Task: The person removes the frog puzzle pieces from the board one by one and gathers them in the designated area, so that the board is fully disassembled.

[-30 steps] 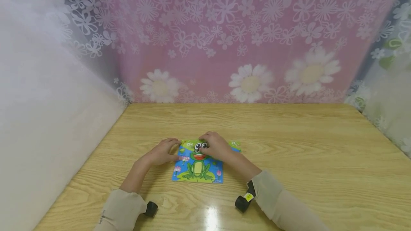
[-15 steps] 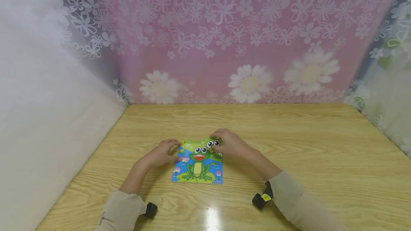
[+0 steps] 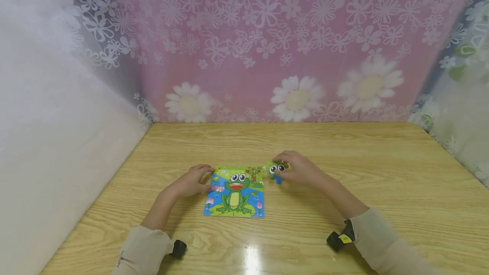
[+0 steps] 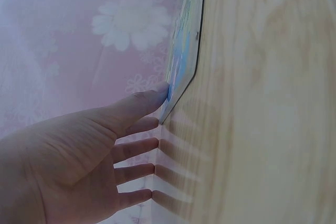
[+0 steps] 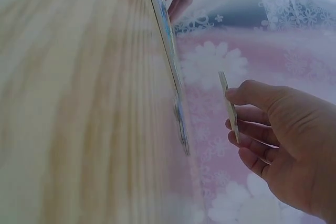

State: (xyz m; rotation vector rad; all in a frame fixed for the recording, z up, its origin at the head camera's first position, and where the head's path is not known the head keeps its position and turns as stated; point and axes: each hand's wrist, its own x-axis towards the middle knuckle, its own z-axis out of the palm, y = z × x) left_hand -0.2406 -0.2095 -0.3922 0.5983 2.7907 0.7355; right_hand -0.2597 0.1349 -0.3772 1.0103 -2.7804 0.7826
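Observation:
On the table lies a square frog picture puzzle (image 3: 234, 200) showing a smiling green frog. My left hand (image 3: 189, 181) rests at the puzzle's left side, its thumb touching the edge and its other fingers extended down to the table in the left wrist view. To the right of the puzzle, my right hand (image 3: 303, 171) pinches a thin puzzle piece (image 3: 276, 168) printed with the frog's eyes. The right wrist view shows this piece edge-on between thumb and fingers, raised apart from the table. A loose blue puzzle piece (image 3: 278, 180) shows just below it, partly hidden.
The wood-grain table (image 3: 344, 152) extends on all sides of the puzzle. A pink flowered curtain (image 3: 244, 75) stands behind its far edge, and a pale sheet (image 3: 68, 139) borders the left. A black wrist camera (image 3: 336, 241) hangs by the right sleeve.
My right hand has carried the eye piece from over the frog's face rightward, past the puzzle's right edge, uncovering the printed eyes and tree. My left hand has stayed in place.

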